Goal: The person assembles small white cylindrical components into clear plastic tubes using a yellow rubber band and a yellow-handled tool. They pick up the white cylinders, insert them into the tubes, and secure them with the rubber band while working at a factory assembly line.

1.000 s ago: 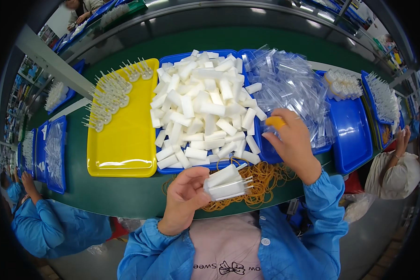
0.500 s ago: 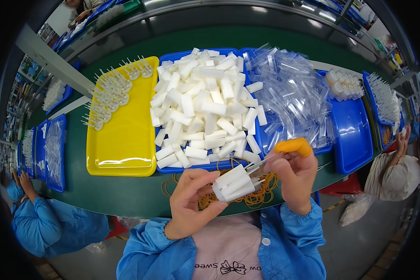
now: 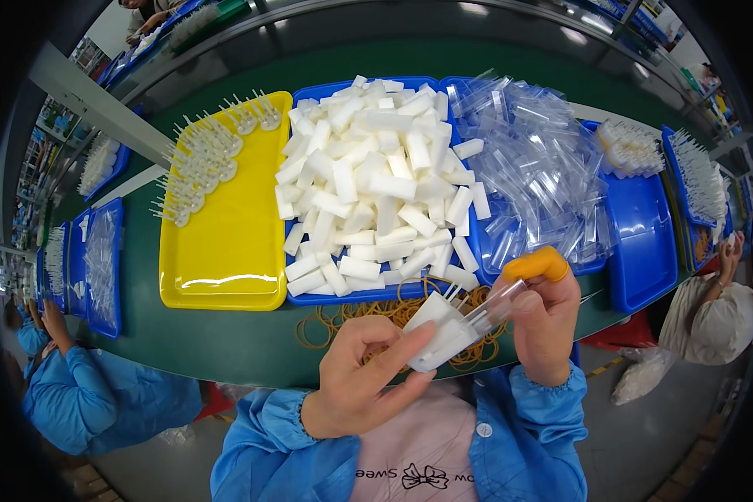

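Observation:
My left hand (image 3: 353, 376) is closed around a white part with thin prongs (image 3: 427, 358); white foam blocks (image 3: 429, 311) are held against the prongs. The prongs point up and to the right. An orange finger cot (image 3: 537, 264) covers a finger of my right hand (image 3: 546, 326). Between its fingertips, that hand pinches a clear plastic tube (image 3: 504, 304). The tube's lower left end meets the prongs, apparently around one of them. Tan rubber bands (image 3: 318, 328) lie in a heap behind and beneath my hands.
Ahead, a blue tray (image 3: 351, 296) is heaped with white foam blocks. Clear tubes (image 3: 531, 167) pile up in another to its right. At left, a yellow tray (image 3: 226, 268) holds several white pronged parts (image 3: 201, 167). A smaller blue tray (image 3: 642, 243) stands farther right. Co-workers (image 3: 100, 393) sit at both sides.
The clear tube now shows plainly in my right hand, against the prongs. My left hand has turned the white part and shifted slightly right with it. The whole view has moved a little.

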The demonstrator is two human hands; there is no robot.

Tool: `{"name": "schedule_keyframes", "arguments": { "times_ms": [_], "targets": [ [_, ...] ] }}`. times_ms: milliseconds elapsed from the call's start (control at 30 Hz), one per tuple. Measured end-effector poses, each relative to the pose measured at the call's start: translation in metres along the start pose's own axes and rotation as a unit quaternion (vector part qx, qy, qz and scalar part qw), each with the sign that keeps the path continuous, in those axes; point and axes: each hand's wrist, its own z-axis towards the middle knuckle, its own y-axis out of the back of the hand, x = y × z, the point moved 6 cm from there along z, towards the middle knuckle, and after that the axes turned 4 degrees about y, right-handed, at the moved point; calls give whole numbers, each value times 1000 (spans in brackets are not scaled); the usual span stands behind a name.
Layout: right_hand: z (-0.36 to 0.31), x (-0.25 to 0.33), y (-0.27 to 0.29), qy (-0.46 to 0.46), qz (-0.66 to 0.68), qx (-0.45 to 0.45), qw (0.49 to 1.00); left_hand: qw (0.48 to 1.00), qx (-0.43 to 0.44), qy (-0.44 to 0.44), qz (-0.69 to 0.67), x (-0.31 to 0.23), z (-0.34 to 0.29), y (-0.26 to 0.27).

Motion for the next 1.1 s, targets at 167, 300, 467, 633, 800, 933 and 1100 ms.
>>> {"name": "schedule_keyframes", "arguments": {
  "times_ms": [167,300,467,633,800,933,1100],
  "targets": [
    [-3,8,2,28,9,-1,1000,1000,12,0,11,-4,2,-1],
    [-8,28,1,172,-152,37,973,999,29,25,15,-5,5,-1],
    [1,34,-3,150,-197,68,966,999,42,-11,16,-4,4,-5],
    [2,31,-2,140,-217,108,960,1000,1,18,-7,-3,4,-3],
    [-2,43,-3,211,-265,128,932,998,-51,-4,-33,-3,1,0],
    [-3,31,0,142,-154,67,975,1000,-21,-16,-5,-9,6,0],
    [-6,22,3,133,-121,30,983,999,27,-6,22,-7,10,-5]
  ]
}}
